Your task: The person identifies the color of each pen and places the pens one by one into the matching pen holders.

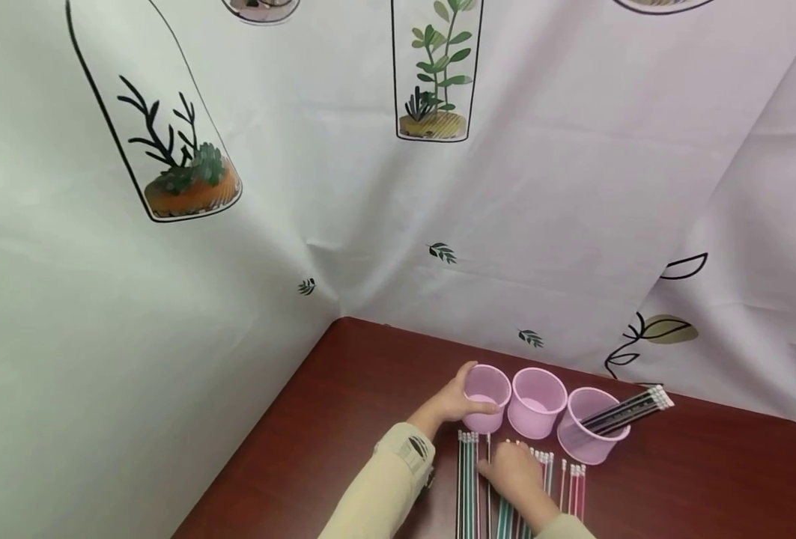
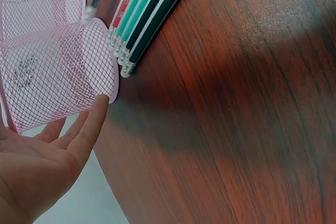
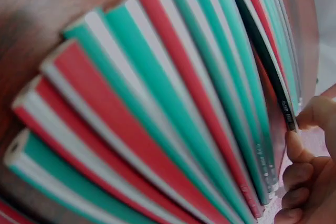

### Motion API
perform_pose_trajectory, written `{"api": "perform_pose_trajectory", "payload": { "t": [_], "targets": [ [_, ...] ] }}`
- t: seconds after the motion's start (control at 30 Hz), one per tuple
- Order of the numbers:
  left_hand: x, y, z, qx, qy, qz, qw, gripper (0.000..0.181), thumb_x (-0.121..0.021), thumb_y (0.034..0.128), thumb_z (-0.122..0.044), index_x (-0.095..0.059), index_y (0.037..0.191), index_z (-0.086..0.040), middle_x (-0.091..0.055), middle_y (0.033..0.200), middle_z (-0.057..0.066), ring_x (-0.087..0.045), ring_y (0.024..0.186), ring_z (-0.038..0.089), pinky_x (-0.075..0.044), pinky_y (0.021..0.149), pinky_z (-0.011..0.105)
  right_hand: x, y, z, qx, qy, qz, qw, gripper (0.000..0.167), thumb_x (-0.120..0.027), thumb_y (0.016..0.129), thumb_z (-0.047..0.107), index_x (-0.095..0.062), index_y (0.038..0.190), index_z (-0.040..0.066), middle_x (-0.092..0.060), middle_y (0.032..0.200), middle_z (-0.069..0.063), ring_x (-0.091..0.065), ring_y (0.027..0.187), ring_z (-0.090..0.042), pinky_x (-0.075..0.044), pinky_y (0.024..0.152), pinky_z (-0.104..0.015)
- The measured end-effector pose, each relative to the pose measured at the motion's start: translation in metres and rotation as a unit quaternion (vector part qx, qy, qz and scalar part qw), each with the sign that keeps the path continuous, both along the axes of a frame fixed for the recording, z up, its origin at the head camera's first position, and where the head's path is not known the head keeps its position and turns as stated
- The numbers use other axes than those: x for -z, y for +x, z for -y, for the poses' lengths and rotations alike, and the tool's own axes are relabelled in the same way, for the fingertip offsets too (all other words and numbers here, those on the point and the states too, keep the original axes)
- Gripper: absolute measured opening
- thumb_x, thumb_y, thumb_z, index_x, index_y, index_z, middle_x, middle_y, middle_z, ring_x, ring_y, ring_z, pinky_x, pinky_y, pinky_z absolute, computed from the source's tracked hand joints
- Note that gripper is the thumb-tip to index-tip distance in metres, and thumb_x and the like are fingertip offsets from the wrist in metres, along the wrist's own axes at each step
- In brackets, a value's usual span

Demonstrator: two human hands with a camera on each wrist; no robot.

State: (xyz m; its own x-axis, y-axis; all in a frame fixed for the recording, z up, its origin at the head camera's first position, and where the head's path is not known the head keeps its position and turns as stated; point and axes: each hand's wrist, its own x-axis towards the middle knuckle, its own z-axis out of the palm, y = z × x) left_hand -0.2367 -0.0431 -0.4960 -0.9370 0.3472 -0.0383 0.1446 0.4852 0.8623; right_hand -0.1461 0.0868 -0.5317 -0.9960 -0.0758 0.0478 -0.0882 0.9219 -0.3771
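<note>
Pinching: with the fingers of our right hand (image 1: 515, 473), we gripped a black pencil (image 3: 283, 103) near its eraser end, among loose pencils (image 1: 466, 486) on the desk (image 1: 708, 471).
Holding: our left hand (image 1: 460, 402) curved round the left cup (image 1: 484, 424).
Middle cup (image 1: 531, 425): stood between the other two.
Right cup (image 1: 578, 445): held a bundle of black pencils (image 1: 620, 414), white ends leaning out rightward.
</note>
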Motion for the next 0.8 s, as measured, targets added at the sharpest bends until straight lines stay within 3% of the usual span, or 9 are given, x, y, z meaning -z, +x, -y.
{"api": "perform_pose_trajectory", "payload": {
  "t": [0.13,0.37,0.63,0.8],
  "targets": [
    [0.001,0.000,0.000,-0.003,-0.005,0.004,1.0000,0.097,-0.082,0.0685,-0.027,-0.023,0.144,-0.014,-0.047,0.129,0.019,-0.048,0.114,0.032,-0.038,0.096,0.042,-0.007,0.002,0.001,0.030,-0.060,0.005,0.9977,0.034,-0.067,0.067,0.031,-0.045,0.047,0.014,-0.046,0.048,0.001,-0.042,0.045,-0.018,-0.036,0.041,-0.034],
    [0.002,0.001,-0.001,-0.005,0.001,0.002,1.0000,0.095,-0.082,0.0690,-0.024,-0.025,0.144,-0.013,-0.048,0.128,0.019,-0.049,0.113,0.032,-0.039,0.095,0.043,-0.032,0.009,-0.003,0.072,-0.130,0.023,0.9886,0.026,-0.065,0.068,0.032,-0.048,0.055,0.016,-0.045,0.051,0.004,-0.041,0.047,-0.014,-0.031,0.043,-0.030],
    [0.000,0.002,0.000,-0.001,-0.002,0.000,1.0000,0.095,-0.081,0.0701,-0.023,-0.023,0.144,-0.011,-0.047,0.127,0.021,-0.049,0.113,0.034,-0.039,0.095,0.045,-0.082,0.007,-0.026,0.078,-0.199,-0.003,0.9768,0.024,-0.064,0.074,0.023,-0.047,0.060,0.013,-0.043,0.052,0.003,-0.039,0.048,-0.013,-0.031,0.046,-0.027],
    [0.001,0.002,0.001,-0.006,-0.001,0.012,0.9999,0.096,-0.082,0.0695,-0.024,-0.023,0.144,-0.012,-0.047,0.127,0.020,-0.048,0.114,0.033,-0.038,0.096,0.046,-0.116,-0.001,-0.051,0.102,-0.258,-0.056,0.9592,0.021,-0.063,0.078,0.018,-0.048,0.066,0.009,-0.050,0.058,-0.001,-0.045,0.052,-0.015,-0.036,0.048,-0.028]
  ]
}}
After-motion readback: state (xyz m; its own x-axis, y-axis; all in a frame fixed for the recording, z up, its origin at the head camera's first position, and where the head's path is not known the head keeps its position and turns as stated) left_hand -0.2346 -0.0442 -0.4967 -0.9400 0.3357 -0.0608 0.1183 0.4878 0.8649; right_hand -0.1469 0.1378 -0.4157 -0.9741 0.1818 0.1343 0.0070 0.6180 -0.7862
